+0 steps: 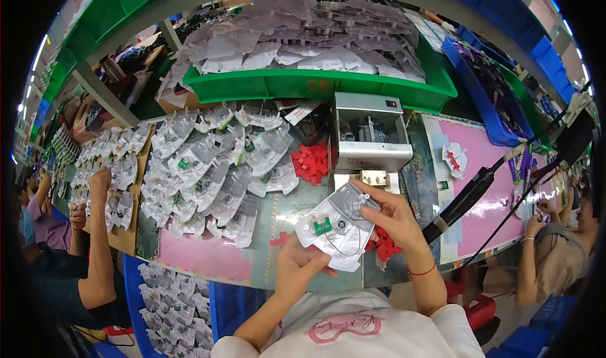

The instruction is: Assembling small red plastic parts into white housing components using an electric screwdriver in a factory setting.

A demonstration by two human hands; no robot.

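1. A grey plastic sheet (339, 226) with a little green board (322, 226) on it is being held up between both hands, just in front of the small metal machine (369, 132).
2. The left hand (298, 271) is clamped on the sheet's near corner, thumb on top, fingers curled under. The right hand (394, 216) is pinching the far edge, with the fingers laid over the top side.
3. Step-wise, it looks like the sheet is being lined up or checked before it gets fed to the machine's slot just beyond the right hand. That's a guess, mind.
4. The next move would probably need the sheet kept flat and level so the green board isn't knocked loose, with a steady push forward.
5. Red plastic bits (386, 245) are scattered under the right hand, and another red heap (312, 162) sits further out past the left hand.
6. The table (202, 257) is covered in pink and glassy mats. A fan of finished-looking grey sheets (208, 175) is spread out beyond the left hand.
7. A green bin (315, 83) stacked with more sheets is parked behind the machine. Other people are seated at both sides of the long bench.
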